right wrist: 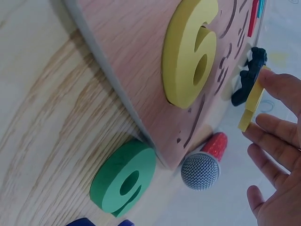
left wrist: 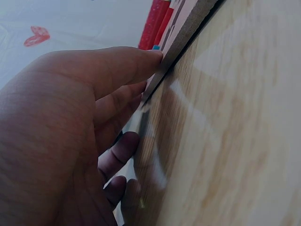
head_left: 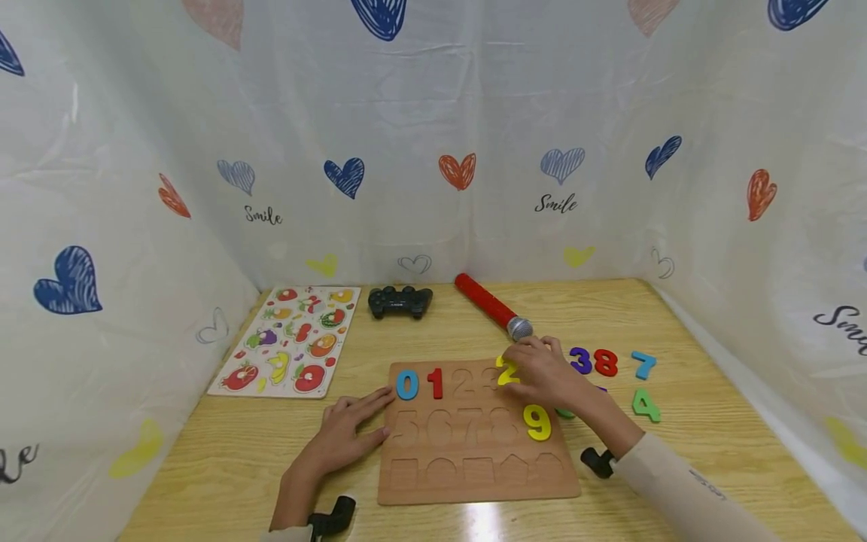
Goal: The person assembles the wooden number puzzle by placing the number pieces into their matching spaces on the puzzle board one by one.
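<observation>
A wooden number board [head_left: 467,446] lies on the table, with a blue 0 [head_left: 407,385] and a red 1 [head_left: 435,383] in its top row. Fingertips of my left hand [head_left: 344,432] touch the board's left edge, fingers fairly straight. Over the top right part of the board, my right hand [head_left: 547,373] pinches a yellow number 2 [head_left: 506,372] between thumb and fingers; the right wrist view shows this piece [right wrist: 253,101] edge-on, held above the board. A yellow 9 [head_left: 537,423] lies on the board's right side.
Right of the board lie a purple 3 [head_left: 580,360], red 8 [head_left: 606,363], blue 7 [head_left: 643,364], green 4 [head_left: 646,406] and a partly hidden green number [right wrist: 124,178]. Behind are a red microphone [head_left: 491,302], a black game controller [head_left: 400,302] and a fruit puzzle board [head_left: 287,342].
</observation>
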{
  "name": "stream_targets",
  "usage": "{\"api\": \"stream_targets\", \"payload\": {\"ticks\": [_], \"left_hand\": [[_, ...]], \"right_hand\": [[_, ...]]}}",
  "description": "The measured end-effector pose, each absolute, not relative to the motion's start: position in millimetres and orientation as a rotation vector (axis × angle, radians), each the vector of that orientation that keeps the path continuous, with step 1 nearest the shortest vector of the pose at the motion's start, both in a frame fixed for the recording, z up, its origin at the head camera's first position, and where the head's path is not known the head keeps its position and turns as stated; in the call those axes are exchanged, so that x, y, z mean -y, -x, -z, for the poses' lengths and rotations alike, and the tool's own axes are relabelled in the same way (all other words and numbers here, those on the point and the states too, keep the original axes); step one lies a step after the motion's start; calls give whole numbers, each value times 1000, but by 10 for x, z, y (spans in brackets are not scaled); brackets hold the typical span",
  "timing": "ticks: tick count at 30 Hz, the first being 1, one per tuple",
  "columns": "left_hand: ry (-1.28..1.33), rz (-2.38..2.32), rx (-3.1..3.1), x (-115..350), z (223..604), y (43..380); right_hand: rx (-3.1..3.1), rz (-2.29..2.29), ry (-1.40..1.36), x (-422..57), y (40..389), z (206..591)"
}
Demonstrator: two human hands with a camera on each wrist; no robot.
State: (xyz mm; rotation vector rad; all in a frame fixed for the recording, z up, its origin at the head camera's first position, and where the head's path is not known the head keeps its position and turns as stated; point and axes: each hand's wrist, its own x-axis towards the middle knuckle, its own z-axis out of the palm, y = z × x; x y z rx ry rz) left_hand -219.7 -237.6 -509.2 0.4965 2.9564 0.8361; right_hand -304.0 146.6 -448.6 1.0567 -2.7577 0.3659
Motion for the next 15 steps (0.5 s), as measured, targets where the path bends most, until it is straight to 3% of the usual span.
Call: {"api": "stream_targets", "payload": {"ticks": [15], "left_hand": [[-502, -848, -2960, 2376, 5091, 2194]], "right_hand": [[2749, -357, -1092, -1314, 3042, 4500]]}}
